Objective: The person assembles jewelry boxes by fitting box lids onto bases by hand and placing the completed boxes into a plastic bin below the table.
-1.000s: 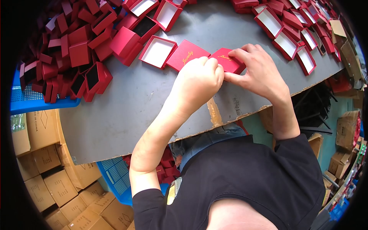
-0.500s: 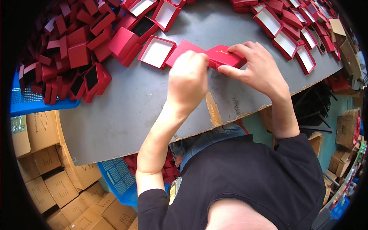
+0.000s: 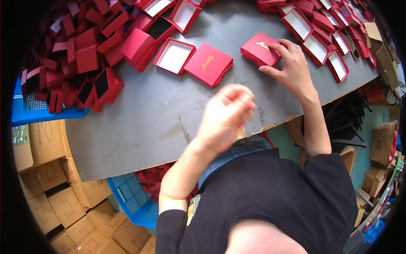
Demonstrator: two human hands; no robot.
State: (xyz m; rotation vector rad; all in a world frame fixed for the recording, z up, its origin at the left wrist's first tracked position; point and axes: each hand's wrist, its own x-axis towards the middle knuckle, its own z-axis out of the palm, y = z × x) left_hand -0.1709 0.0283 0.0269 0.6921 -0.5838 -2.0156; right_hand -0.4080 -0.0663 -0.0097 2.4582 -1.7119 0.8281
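Jewelry box (image 3: 208, 64): on the counter (image 3: 127, 139), left of second box (image 3: 253, 47).
Right grip (image 3: 292, 70): grasping second box.
Left grip (image 3: 225, 120): blurred, curled; unclear whether it holds anything.

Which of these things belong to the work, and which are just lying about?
Part of the work:
- Red box in the right hand
- Second gold-lettered box, lying on the table
- Probably the heaped red boxes too

Apparently just lying about:
- Stacked cardboard cartons, lower left
- Brown box, far right
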